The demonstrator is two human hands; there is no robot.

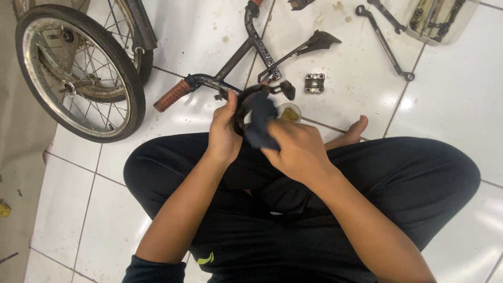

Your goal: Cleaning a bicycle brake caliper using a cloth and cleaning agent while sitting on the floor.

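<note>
I sit cross-legged on a white tiled floor. My left hand (224,131) grips a small dark metal bicycle part (250,96) held up above my lap. My right hand (296,149) presses a dark cloth (262,124) against that part. The cloth hides most of the part, so its exact shape is unclear. A small black lever-like end (287,89) sticks out from it toward the right.
A bicycle handlebar with an orange-brown grip (172,95) lies just beyond my hands. A spoked wheel (78,73) lies at far left. A metal clamp (314,83), a kickstand (309,47), wrenches (385,44), a clear tray (437,21) and a small cup (290,111) lie ahead.
</note>
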